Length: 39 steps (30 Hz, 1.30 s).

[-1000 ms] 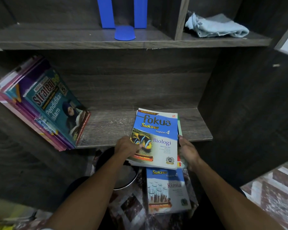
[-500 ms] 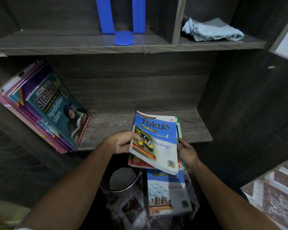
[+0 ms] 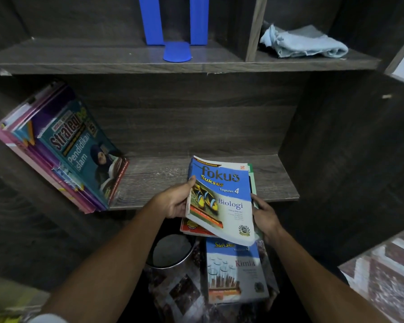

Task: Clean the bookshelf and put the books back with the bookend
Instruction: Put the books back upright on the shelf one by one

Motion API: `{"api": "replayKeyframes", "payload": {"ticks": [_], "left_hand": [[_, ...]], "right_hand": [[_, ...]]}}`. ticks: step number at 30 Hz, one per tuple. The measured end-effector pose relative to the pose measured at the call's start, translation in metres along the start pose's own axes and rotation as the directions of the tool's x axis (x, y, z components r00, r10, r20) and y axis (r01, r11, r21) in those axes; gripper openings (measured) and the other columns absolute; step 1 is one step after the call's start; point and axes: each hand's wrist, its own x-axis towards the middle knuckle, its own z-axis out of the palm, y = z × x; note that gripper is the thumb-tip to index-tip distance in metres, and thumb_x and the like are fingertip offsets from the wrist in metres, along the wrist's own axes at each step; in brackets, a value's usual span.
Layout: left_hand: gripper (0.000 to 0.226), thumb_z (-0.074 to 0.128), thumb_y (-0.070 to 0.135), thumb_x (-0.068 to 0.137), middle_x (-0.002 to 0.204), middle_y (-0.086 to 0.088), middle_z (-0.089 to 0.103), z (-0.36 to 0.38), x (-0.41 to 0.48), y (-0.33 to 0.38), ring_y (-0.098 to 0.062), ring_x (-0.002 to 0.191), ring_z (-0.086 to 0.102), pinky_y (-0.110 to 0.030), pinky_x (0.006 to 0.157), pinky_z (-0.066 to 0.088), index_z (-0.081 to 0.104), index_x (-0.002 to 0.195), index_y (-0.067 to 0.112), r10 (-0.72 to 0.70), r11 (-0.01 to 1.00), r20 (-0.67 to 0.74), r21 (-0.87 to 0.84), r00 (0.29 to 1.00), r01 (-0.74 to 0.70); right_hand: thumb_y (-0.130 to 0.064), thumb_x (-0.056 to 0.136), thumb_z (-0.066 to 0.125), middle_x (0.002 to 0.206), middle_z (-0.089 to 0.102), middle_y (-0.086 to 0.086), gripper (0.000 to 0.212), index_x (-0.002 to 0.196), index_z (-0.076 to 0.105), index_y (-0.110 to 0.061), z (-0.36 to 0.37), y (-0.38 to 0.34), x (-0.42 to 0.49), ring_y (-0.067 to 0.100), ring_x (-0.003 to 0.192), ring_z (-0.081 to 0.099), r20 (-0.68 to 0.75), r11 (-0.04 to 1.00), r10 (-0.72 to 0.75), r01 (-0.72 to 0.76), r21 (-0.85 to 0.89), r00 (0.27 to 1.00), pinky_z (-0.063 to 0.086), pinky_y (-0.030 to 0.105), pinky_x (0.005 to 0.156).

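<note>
Held stack: the person is holding a few books together, the Biologi book (image 3: 224,199) on top and a red-covered book (image 3: 194,227) under it, over the front edge of the lower shelf (image 3: 273,180).
Left hand (image 3: 173,201): gripping the stack's left long edge, thumb lying on the cover, fingers going underneath.
Right hand (image 3: 265,215): grasping the right edge lower down, fingers curling behind it.
Long axis: running away from the person toward the shelf's back, the far end leaning slightly left.
Where it is heading: the leaning books (image 3: 63,148) are resting against the left wall on the same shelf, left of both hands, the left hand nearer; bare board is lying between.
Bookend (image 3: 176,51): standing on the shelf above, well apart; a cloth (image 3: 303,41) is lying in the compartment to its right.
Waiting: the Kimia book (image 3: 236,271) is lying flat below, beside a metal bin (image 3: 170,252).
Change: against a second ago, the stack is riding higher and tilting more; the left hand is now taking the edge, not the lower corner.
</note>
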Motion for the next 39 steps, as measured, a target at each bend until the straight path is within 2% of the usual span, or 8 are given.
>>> {"api": "replayKeyframes", "payload": {"ticks": [6,11,18,21,28,33,36,39], "left_hand": [[0.024,0.057,0.029,0.097,0.088,-0.012,0.076,0.006,-0.005,0.007,-0.021,0.071,0.073,-0.036,0.066,0.061,0.066,0.106,0.008,-0.033,0.989,-0.007,0.142,0.999,0.033],[0.016,0.059,0.019,0.095,0.083,-0.012,0.076,0.008,-0.012,0.022,-0.022,0.07,0.074,-0.035,0.061,0.061,0.064,0.104,0.007,-0.033,0.994,0.058,0.102,0.998,0.027],[0.02,0.055,0.003,0.094,0.09,-0.017,0.074,0.002,-0.047,0.054,-0.023,0.072,0.074,-0.039,0.066,0.061,0.061,0.113,0.001,0.082,0.984,0.129,0.147,0.988,-0.101],[0.017,0.052,-0.004,0.094,0.085,-0.016,0.074,-0.016,-0.077,0.057,-0.021,0.067,0.073,-0.037,0.065,0.06,0.063,0.104,0.003,0.192,0.972,0.087,0.121,0.977,-0.202],[0.036,0.059,-0.006,0.087,0.111,-0.02,0.07,-0.092,-0.121,0.033,-0.028,0.086,0.072,-0.044,0.076,0.059,0.062,0.12,0.006,0.385,0.923,-0.141,0.048,0.912,-0.382],[0.03,0.061,-0.004,0.088,0.101,-0.013,0.073,-0.117,-0.103,0.006,-0.028,0.084,0.071,-0.052,0.078,0.058,0.064,0.114,0.011,0.459,0.852,-0.541,0.042,0.705,-0.522],[0.022,0.068,0.007,0.087,0.104,-0.007,0.071,-0.116,-0.079,-0.009,-0.025,0.097,0.066,-0.042,0.091,0.052,0.064,0.107,0.016,0.501,0.792,-0.781,0.24,0.373,-0.561],[0.041,0.066,0.014,0.091,0.126,-0.014,0.061,-0.105,-0.057,-0.015,-0.025,0.117,0.055,-0.031,0.102,0.04,0.055,0.129,0.006,0.478,0.721,-0.871,0.318,0.11,-0.615]], "right_hand": [[-0.013,0.098,0.059,0.104,0.074,0.013,0.05,0.144,0.047,-0.028,0.0,-0.002,-0.002,0.027,0.081,0.074,0.017,1.0,0.007,-0.007,-0.004,1.0,0.06,0.034,0.056],[-0.015,0.098,0.06,0.103,0.074,0.013,0.051,0.144,0.046,-0.03,-0.002,-0.003,-0.002,0.031,0.085,0.074,0.031,0.999,0.006,-0.004,-0.049,1.0,0.058,0.04,0.067],[-0.013,0.098,0.058,0.1,0.071,0.011,0.049,0.143,0.048,-0.029,-0.004,-0.003,-0.004,0.023,0.076,0.074,0.06,1.0,0.024,-0.023,-0.008,0.998,0.058,0.032,0.053],[-0.003,0.095,0.058,0.101,0.07,0.013,0.056,0.144,0.046,-0.028,-0.003,-0.002,-0.004,0.028,0.078,0.074,0.071,0.999,0.031,-0.033,0.026,0.997,0.059,0.034,0.054],[-0.003,0.094,0.057,0.112,0.063,0.015,0.06,0.146,0.043,-0.029,0.001,0.0,-0.005,0.035,0.09,0.071,0.063,0.998,0.023,-0.027,0.059,0.998,0.06,0.045,0.067],[-0.005,0.094,0.058,0.117,0.061,0.018,0.06,0.145,0.043,-0.031,0.004,-0.001,-0.007,0.039,0.096,0.07,0.061,0.998,0.023,-0.026,0.052,0.998,0.057,0.058,0.084],[-0.006,0.094,0.059,0.115,0.062,0.017,0.059,0.145,0.043,-0.033,0.004,0.0,-0.007,0.038,0.094,0.071,0.06,0.999,0.023,-0.025,0.038,0.998,0.057,0.059,0.084],[-0.007,0.094,0.058,0.116,0.062,0.018,0.06,0.146,0.042,-0.032,0.003,0.0,-0.006,0.038,0.094,0.071,0.066,1.0,0.018,-0.02,0.015,0.998,0.056,0.06,0.085]]}}
